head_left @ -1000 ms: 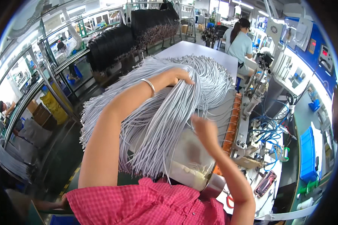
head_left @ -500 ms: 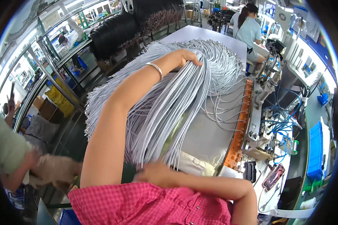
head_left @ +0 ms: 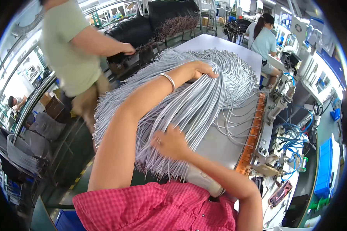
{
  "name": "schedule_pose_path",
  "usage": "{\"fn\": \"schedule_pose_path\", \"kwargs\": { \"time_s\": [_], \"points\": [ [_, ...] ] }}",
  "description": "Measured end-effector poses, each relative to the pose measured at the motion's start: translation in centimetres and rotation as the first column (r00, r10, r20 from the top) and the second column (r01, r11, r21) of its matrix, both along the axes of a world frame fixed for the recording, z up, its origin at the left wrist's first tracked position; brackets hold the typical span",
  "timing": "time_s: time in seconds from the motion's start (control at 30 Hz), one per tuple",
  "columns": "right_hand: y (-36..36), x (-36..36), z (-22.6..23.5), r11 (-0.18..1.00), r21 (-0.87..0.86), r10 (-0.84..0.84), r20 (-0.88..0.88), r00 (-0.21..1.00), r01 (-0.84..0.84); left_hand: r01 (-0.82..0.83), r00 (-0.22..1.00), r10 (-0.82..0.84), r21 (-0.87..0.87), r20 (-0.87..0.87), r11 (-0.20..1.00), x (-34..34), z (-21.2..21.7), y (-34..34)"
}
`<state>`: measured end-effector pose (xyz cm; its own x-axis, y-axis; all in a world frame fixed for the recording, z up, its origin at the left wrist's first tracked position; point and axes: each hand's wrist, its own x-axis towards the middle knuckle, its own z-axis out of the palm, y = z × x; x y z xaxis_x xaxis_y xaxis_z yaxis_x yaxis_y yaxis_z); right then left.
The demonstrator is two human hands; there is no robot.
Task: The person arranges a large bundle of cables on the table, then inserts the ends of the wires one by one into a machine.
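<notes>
A large heap of thin grey cables (head_left: pixel 123 100) covers much of the table, many with small metal ends. My left hand (head_left: pixel 206 70), with a bangle on its wrist, is closed round the top of a thick bundle of these grey cables (head_left: pixel 189 100). From there the bundle fans down toward me, its loose ends hanging near my shirt. Over the lower part of the bundle is my right hand (head_left: pixel 171 142), blurred by motion. Its fingers look partly bent, but whether they grip any cables cannot be made out.
An orange strip fixture (head_left: pixel 252 134) with several cables leading into it runs along the table's right side. Beyond it stand metal machine parts, blue tubing (head_left: pixel 291 142) and a phone (head_left: pixel 280 193). One person (head_left: pixel 71 50) stands at left; another (head_left: pixel 263 40) sits at the far right.
My right hand has moved up and forward from near my shirt onto the cables. My left hand keeps its hold. The person at left has come forward beside the table, an arm stretched out.
</notes>
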<state>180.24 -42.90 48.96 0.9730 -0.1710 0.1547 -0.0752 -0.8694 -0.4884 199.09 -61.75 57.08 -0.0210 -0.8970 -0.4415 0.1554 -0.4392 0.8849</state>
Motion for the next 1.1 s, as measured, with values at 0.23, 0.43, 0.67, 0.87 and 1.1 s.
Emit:
{"fn": "schedule_pose_path", "kwargs": {
  "time_s": [0.23, 0.43, 0.67, 0.87, 1.1],
  "points": [
    [4.0, -7.8, 1.7, 0.645, 0.531, 0.635, 0.029, 0.772, -0.550, 0.231, 0.787, -0.032, -0.246, 0.616, 0.941, -2.8, 1.5, 3.5],
    [-13.5, -4.1, 7.5, 0.970, -0.078, -0.174, 0.445, 0.879, 0.232, 0.373, 0.654, 0.040, -0.368, 0.755, 0.852, 0.9, 1.3, 3.1],
    [-4.5, -4.7, -0.6, 0.976, 0.096, 0.208, -0.155, 0.966, -0.195, -0.033, 0.976, 0.040, -0.035, 0.214, 0.999, 2.2, 0.8, 0.2],
    [2.3, -11.6, 2.2, 0.928, 0.041, 0.365, -0.301, 0.881, -0.370, -0.043, 0.942, 0.056, -0.048, 0.330, 0.998, -0.5, 2.5, -1.1],
    [-5.9, -11.9, 0.7, 0.458, 0.869, 0.028, -0.227, 0.973, 0.190, 0.126, -0.014, 0.124, -0.121, 0.992, 0.985, -4.9, 3.7, 1.5]
  ]
}}
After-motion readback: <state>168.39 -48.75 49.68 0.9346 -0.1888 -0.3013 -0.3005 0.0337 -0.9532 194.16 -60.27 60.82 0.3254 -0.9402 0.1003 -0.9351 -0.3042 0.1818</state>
